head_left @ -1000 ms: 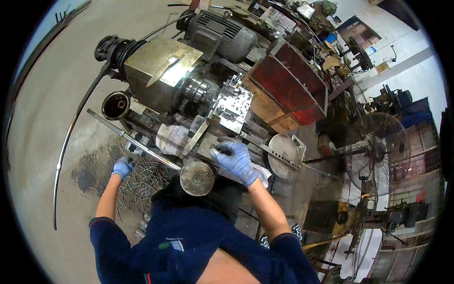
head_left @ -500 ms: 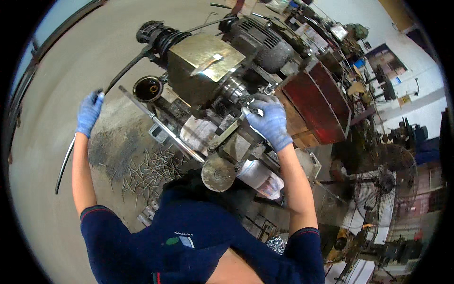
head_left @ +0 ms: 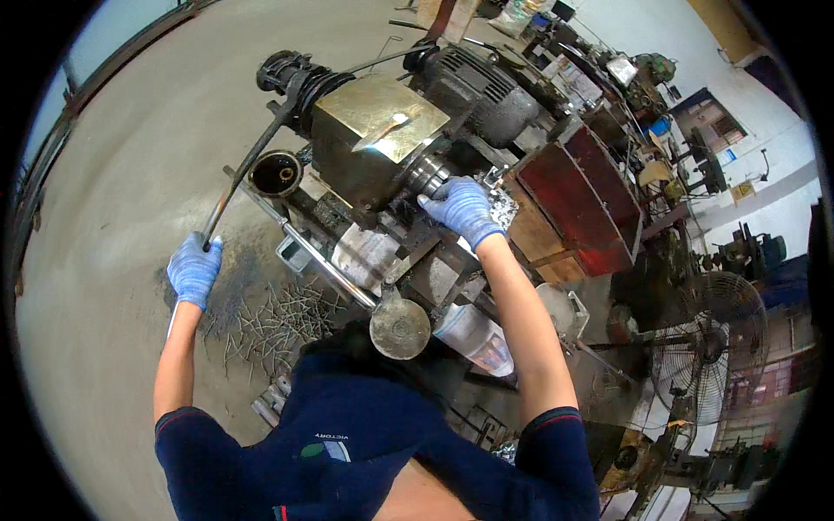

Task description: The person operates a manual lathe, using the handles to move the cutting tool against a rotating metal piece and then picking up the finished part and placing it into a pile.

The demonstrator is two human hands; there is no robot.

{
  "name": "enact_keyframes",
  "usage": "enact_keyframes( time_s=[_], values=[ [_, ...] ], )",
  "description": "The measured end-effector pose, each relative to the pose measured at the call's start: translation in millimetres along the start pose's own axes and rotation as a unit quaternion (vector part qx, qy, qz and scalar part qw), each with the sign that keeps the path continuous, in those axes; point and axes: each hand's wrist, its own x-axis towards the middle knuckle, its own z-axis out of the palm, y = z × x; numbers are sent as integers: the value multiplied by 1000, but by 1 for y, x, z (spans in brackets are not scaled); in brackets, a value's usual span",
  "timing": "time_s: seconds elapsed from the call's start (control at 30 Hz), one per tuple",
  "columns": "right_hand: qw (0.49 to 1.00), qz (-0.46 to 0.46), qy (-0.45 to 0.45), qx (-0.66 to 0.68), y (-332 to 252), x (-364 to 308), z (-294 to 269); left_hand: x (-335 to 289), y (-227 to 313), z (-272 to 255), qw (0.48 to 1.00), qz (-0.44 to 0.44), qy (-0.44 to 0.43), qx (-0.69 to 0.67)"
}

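My left hand [head_left: 195, 271], in a blue knitted glove, is closed around a long dark lever [head_left: 252, 165]. This lever slants up to the black ribbed end [head_left: 300, 80] of a greasy machine. Over the machine's middle, my right hand [head_left: 465, 210], gloved alike, reaches to the shiny round spindle nose [head_left: 427, 174]. Its fingers are bent in beside the spindle; whatever they grip is hidden behind the glove. A brass-coloured cover [head_left: 382, 117] tops the headstock just beyond. Below the right hand lie the dark slide parts [head_left: 434, 276] and a round metal disc [head_left: 400, 328].
A motor [head_left: 478, 91] sits behind the headstock. To the right stands a red metal box [head_left: 578, 204]. An open oily cup [head_left: 276, 174] and a bright steel bar [head_left: 317, 252] flank the machine's left. Thin metal rods [head_left: 282, 321] litter the floor. A large fan [head_left: 708, 343] stands far right.
My left hand has come nearer to me and a little right, and the lever has swung with it. My right hand has shifted up and left, closer to the spindle nose.
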Motion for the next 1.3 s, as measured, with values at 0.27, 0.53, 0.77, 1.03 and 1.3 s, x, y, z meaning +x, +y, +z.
enact_keyframes(
  time_s=[0.27, 0.53, 0.77, 1.03, 1.3],
  values=[
    [998, 41, 6, -49, -16, -11, -19, -1, 4, 5, 999, 26, 38, 1],
    [962, 37, 253, 100, 90, -93, -80, -3, 10, -4, 994, 98, 4, 47],
    [883, 215, 324, -262, 143, -120, -159, 19, 73, -49, 963, 196, 72, -171],
    [960, 100, 241, 102, 89, -196, -61, 37, 215, -34, 876, 406, 201, -165],
    [913, 263, 176, 256, 66, -301, 14, -16, 251, -10, 790, 546, 105, -258]
  ],
)
